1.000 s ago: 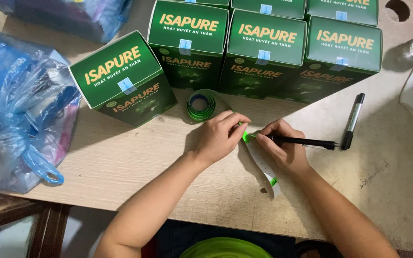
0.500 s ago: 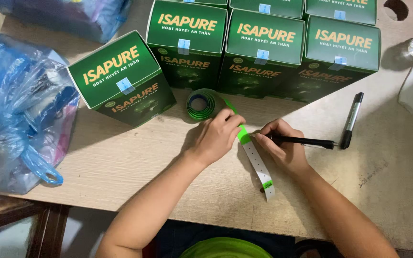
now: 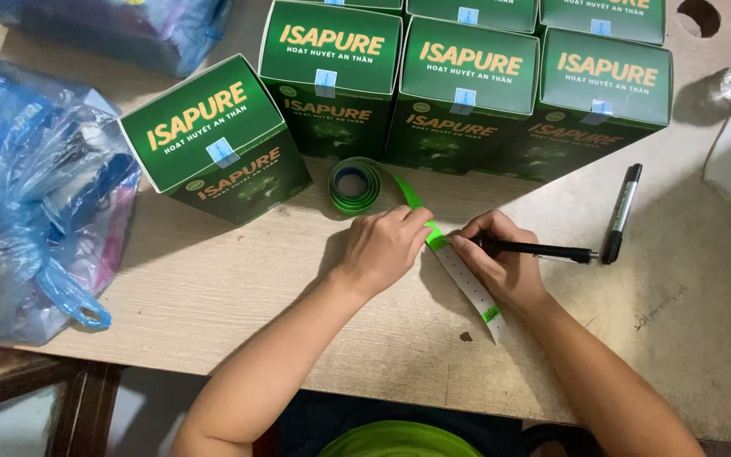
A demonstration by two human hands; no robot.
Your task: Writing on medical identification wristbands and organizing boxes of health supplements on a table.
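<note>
the person's left hand [image 3: 387, 245] lies curled on the wooden table [image 3: 213, 296], its fingertips pressing down on a bright green strip [image 3: 420, 211] that runs out from a small green roll [image 3: 354, 184]. the roll sits flat on the table just in front of the boxes, and the strip leads away from it toward the hands. past the fingertips the strip carries on as a white length [image 3: 471, 283] with small holes and a green mark near its far end, lying diagonally on the table under the right hand [image 3: 501, 267]. that hand is closed around a thin black pen [image 3: 535, 250], tip down on the strip right beside the left fingertips. a thicker black marker [image 3: 622, 211] lies loose on the table just past the pen's back end. a row of dark green cartons [image 3: 467, 80] stands behind the roll, one more carton [image 3: 213, 140] turned askew to the left. a bulging blue plastic bag [image 3: 35, 195] rests at the table's left edge.
</note>
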